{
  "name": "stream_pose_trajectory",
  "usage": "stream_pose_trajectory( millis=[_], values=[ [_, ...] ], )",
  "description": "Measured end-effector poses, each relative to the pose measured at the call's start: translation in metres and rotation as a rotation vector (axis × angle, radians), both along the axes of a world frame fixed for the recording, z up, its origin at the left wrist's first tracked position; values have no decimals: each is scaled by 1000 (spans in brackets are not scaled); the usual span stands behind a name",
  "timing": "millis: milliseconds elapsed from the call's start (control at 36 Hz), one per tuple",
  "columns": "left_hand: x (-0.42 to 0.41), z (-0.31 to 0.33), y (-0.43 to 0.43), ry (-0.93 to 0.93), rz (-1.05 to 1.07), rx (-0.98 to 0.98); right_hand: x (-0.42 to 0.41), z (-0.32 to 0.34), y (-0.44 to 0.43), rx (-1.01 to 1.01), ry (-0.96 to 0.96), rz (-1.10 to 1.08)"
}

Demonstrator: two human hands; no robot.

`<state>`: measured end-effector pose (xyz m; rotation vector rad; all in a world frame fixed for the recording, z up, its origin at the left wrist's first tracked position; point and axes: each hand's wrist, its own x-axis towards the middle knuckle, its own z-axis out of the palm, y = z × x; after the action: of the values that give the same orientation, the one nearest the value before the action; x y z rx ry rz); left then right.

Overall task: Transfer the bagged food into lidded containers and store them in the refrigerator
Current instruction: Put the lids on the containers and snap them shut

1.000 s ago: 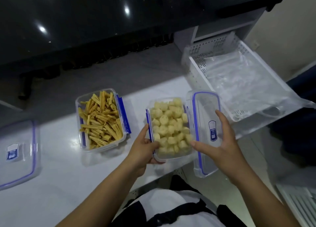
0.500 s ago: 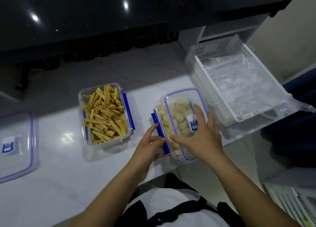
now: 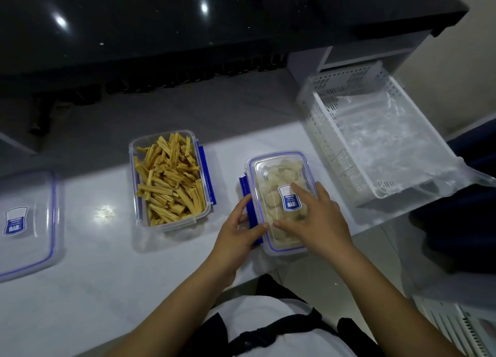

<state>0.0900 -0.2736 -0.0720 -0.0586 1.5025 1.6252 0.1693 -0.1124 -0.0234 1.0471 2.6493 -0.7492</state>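
Observation:
A clear container of pale round food pieces (image 3: 280, 195) stands near the white counter's front edge, its blue-rimmed lid lying on top. My right hand (image 3: 316, 219) lies flat on the lid, fingers spread and pressing down. My left hand (image 3: 239, 233) is at the container's left side, thumb and fingers on the blue clip (image 3: 248, 203). To the left, an uncovered container (image 3: 169, 179) holds yellow-brown sticks. Its loose lid (image 3: 25, 222) lies at the far left of the counter.
A white perforated drawer basket (image 3: 322, 131) lined with clear plastic bags (image 3: 389, 147) sticks out at the right, next to the lidded container. A dark glossy surface (image 3: 188, 21) spans the back. The white counter (image 3: 102, 262) runs left of my arms.
The lid, held upright at the container's right by my right hand, has been swung over and laid on the container. My right hand now presses it flat; my left hand moved onto the left clip.

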Motion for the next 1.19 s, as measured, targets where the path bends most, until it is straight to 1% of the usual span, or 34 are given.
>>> stream_pose_trajectory(
  millis=[83, 167, 333, 472, 583, 694, 778, 889, 972, 1028, 1056, 1083, 1139, 1167, 1194],
  values=[
    [-2, -1, 2, 49, 19, -4, -5, -4, 7, -6, -4, 11],
    [-14, 1, 8, 136, 34, -6, -15, -7, 16, -34, 15, 45],
    [-32, 16, 25, 264, -100, -52, -12, -10, 42, -168, 118, 84],
    [-22, 10, 24, 210, -38, -77, 7, -22, 50, -260, 211, 150],
    [-23, 11, 24, 182, -10, -103, 7, -22, 56, -305, 215, 184],
    [-24, 14, 28, 212, 4, -138, 8, -11, 69, -334, 197, 218],
    [-23, 15, 31, 220, 10, -164, 5, -1, 78, -343, 205, 203],
    [-22, 15, 34, 245, 13, -200, 5, -2, 80, -342, 178, 236],
    [-23, 14, 34, 261, 8, -209, 9, -6, 87, -412, 209, 232],
    [-23, 14, 34, 262, 0, -205, 9, -10, 90, -505, 249, 194],
    [-23, 15, 34, 259, -1, -203, 8, -13, 90, -580, 288, 139],
    [-24, 15, 35, 254, -1, -201, 7, -16, 90, -679, 349, 46],
    [-25, 16, 36, 242, 4, -193, 3, -21, 88, -888, 486, -212],
    [-26, 16, 36, 237, 6, -190, 1, -22, 88, -952, 526, -321],
    [-26, 17, 36, 232, 8, -189, -2, -23, 89, -966, 535, -388]
  ],
)
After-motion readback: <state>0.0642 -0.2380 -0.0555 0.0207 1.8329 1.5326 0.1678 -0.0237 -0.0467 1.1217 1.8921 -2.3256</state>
